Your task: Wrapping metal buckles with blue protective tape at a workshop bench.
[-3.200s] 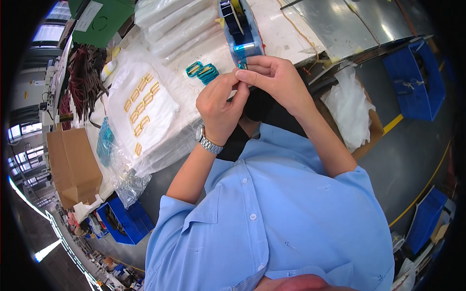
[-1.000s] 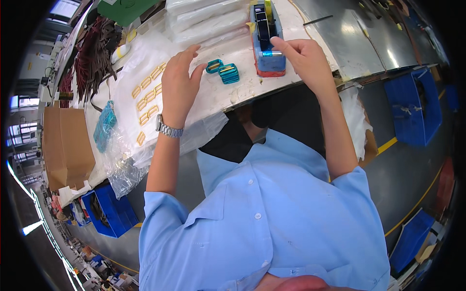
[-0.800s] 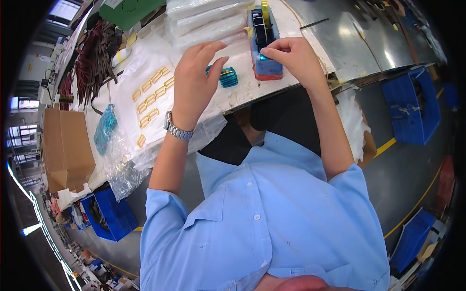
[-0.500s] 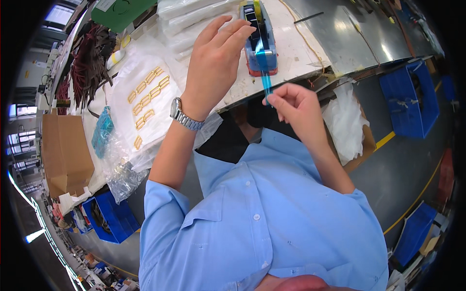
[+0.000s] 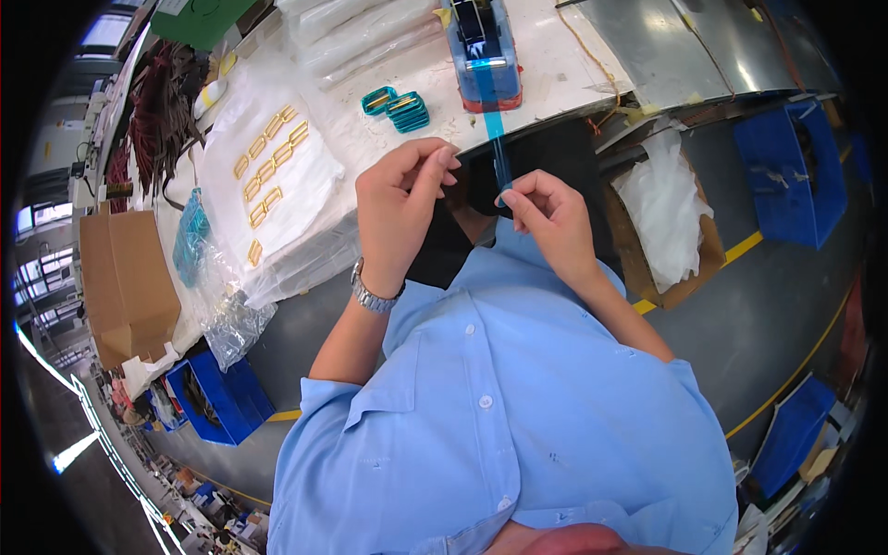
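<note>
A strip of blue tape (image 5: pixel 499 159) runs from the grey-blue tape dispenser (image 5: pixel 487 81) down past the table's edge. My right hand (image 5: pixel 555 222) pinches its free end between thumb and forefinger. Left of the strip, my left hand (image 5: pixel 402 208) has its fingers curled and the thumb pressed to them; whether anything is in that pinch is hidden. Just beyond it on the table lie gold buckles bundled in teal tape (image 5: pixel 407 111). Loose gold buckles (image 5: pixel 268 159) rest in rows on a white sheet (image 5: pixel 301 199) further left.
Clear plastic packs (image 5: pixel 361 37) lie at the back beside the dispenser. Dark cords (image 5: pixel 166 111) hang at the left. A brown carton (image 5: pixel 129 287) stands left, another carton with white plastic (image 5: pixel 661 222) right of the table. Blue bins (image 5: pixel 786 176) sit on the floor.
My left hand has come down from beside the dispenser toward me, its fingers now curled in, uncovering the taped buckles. My right hand has drawn the tape slightly further toward me.
</note>
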